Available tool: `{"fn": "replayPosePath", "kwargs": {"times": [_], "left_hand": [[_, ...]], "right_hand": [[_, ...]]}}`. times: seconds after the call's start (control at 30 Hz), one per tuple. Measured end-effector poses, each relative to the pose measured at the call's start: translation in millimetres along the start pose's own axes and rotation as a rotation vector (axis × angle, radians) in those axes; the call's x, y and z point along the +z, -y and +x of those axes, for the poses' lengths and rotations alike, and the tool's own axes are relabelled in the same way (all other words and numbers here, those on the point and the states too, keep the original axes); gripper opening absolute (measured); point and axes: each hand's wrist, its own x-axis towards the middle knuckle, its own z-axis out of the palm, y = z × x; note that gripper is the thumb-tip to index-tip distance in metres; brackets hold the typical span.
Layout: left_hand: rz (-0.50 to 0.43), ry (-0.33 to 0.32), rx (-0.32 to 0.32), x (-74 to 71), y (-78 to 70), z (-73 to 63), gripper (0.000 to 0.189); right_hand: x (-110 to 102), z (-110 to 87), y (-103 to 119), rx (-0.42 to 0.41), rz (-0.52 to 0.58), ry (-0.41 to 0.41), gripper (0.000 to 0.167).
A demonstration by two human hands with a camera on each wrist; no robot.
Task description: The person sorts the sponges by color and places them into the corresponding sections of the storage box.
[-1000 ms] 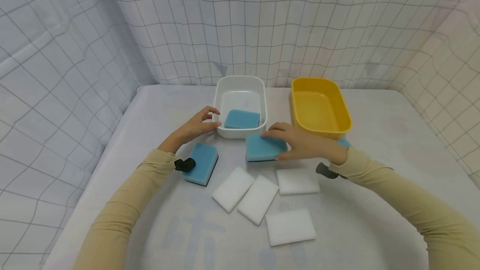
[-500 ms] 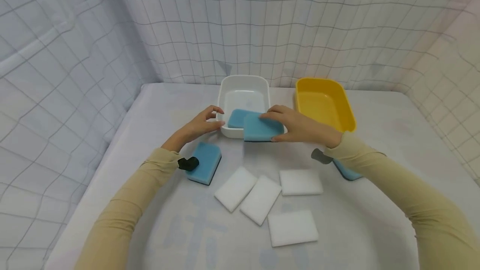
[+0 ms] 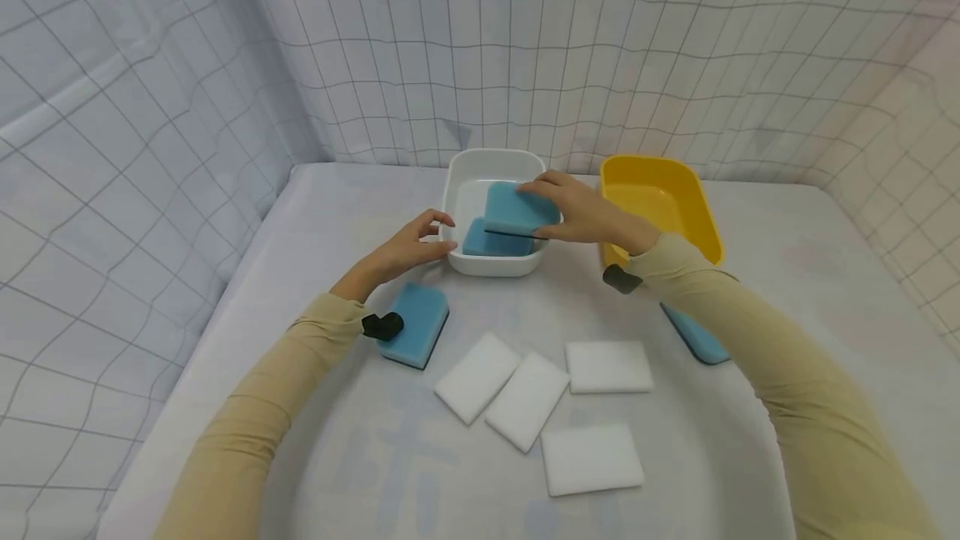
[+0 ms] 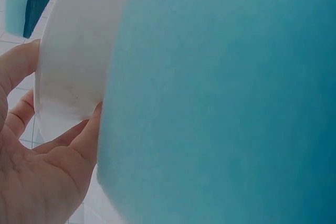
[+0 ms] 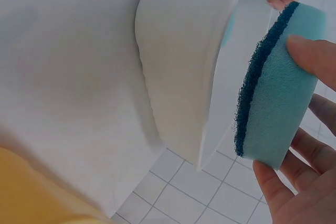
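Observation:
My right hand pinches a blue sponge with a dark scouring layer, holding it above the white container. The right wrist view shows the sponge tilted between thumb and fingers, over the open side of the container. Lower inside the container lies another blue sponge, partly overlapped by the held one. My left hand grips the container's left side, with fingertips at the rim. Below the left wrist, a third blue sponge rests on the table; it fills much of the left wrist view.
Several white foam pads lie across the front middle of the table. At the back right stands a yellow container, partly behind the right forearm. One more blue sponge shows beside the right sleeve.
My right hand has lifted the blue sponge from in front of the white container and carried it up and back over it. My left hand keeps its place at the container's side.

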Motion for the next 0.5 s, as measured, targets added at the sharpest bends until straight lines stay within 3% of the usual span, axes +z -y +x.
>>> {"fn": "replayPosePath", "kwargs": {"times": [0.17, 0.33, 0.5], "left_hand": [[0.004, 0.012, 0.009, 1.0, -9.6, -9.6, 0.046], [0.016, -0.012, 0.008, -0.2, 9.9, 4.5, 0.046], [0.013, -0.019, 0.022, -1.1, 11.6, 6.4, 0.044]], "right_hand": [[1.8, 11.3, -6.5, 0.046, -0.012, -0.001, 0.061], [7.1, 21.3, -13.3, 0.073, -0.014, -0.011, 0.061], [12.3, 31.7, -18.2, 0.104, -0.013, -0.035, 0.061]]}}
